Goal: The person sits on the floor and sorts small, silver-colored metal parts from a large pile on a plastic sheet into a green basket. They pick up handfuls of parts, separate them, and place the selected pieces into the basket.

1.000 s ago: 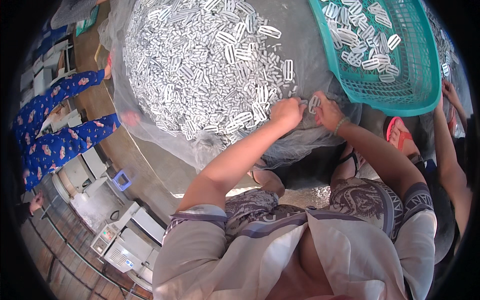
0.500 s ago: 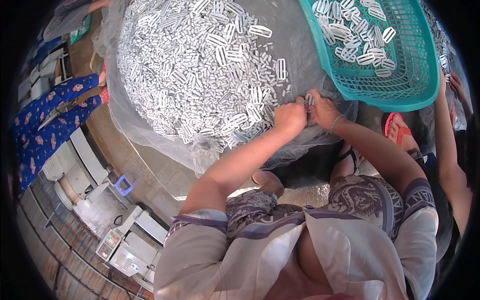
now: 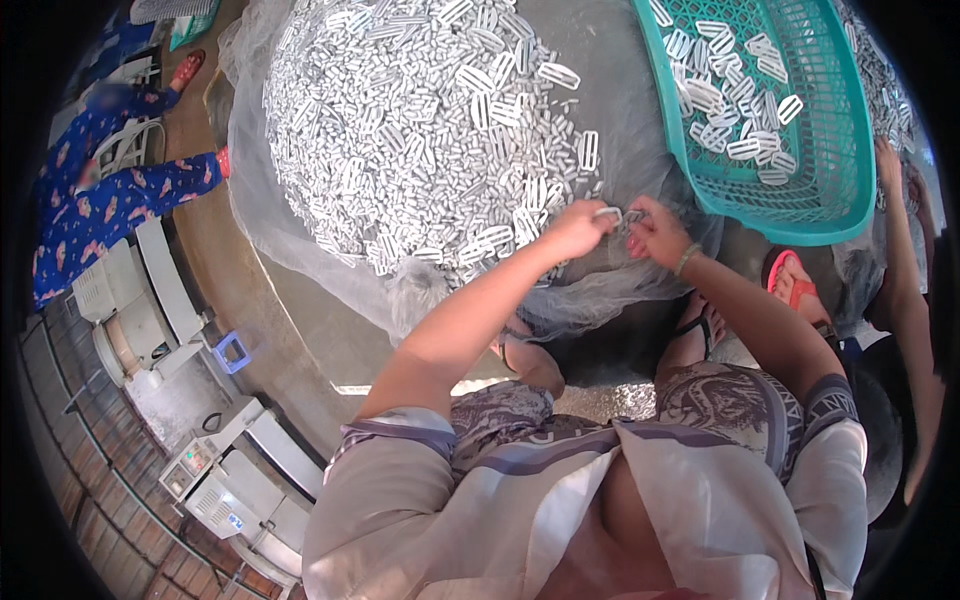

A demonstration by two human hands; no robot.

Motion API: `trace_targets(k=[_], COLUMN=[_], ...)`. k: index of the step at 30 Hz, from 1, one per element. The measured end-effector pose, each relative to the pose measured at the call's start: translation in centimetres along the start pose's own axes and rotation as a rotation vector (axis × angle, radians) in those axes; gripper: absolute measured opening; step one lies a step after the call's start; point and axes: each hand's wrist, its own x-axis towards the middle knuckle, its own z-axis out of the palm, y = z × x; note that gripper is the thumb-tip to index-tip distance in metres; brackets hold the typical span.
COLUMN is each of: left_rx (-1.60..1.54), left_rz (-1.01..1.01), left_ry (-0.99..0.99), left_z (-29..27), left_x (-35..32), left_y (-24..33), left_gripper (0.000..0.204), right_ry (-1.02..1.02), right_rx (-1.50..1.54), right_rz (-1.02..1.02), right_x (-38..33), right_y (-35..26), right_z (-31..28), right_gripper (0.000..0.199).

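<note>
My left hand (image 3: 577, 230) is closed, thumb and fingers pinching a small silver slotted buckle (image 3: 607, 212). Close beside it, my right hand (image 3: 660, 234) has its fingertips pressed together at a small grey metal piece, too small to tell whether it is part of the same buckle. Both hands are over the near right edge of a large heap of small silver metal pieces (image 3: 400, 150), with slotted buckles (image 3: 540, 195) scattered on top. A lone buckle (image 3: 588, 151) lies just beyond my left hand.
At the right stands a green plastic basket (image 3: 770, 228) holding several slotted buckles (image 3: 743, 149). Sheer netting (image 3: 320, 280) lies under the heap. Another person's arm (image 3: 900, 260) reaches in at the far right; one in blue patterned trousers (image 3: 140, 185) sits left. White machines (image 3: 235, 495) stand lower left.
My hands have drawn slightly apart, and the buckle at my left fingertips shows more plainly. The whole view has shifted, so the heap and basket appear lower and farther right.
</note>
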Motion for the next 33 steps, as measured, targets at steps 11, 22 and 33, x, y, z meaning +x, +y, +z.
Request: trace_targets(k=[11, 22, 33], left_rx=[0.155, 0.333, 0.801], left_rz=[-0.072, -0.010, 0.371], left_ry=[0.020, 0.065, 0.140], left_z=[-0.2, 2.5, 2.8], left_x=[-1.6, -2.3, -1.3], left_y=[-1.1, -1.1, -0.5], left_gripper=[0.028, 0.026, 0.017], right_ry=[-0.056, 0.132, 0.078], right_rx=[-0.077, -0.237, -0.315], right_rz=[-0.104, -0.053, 0.148], right_x=[0.3, -0.7, -0.1], right_y=[2.3, 2.2, -0.1], right_z=[-0.7, -0.4, -0.5], right_gripper=[0.020, 0.025, 0.009])
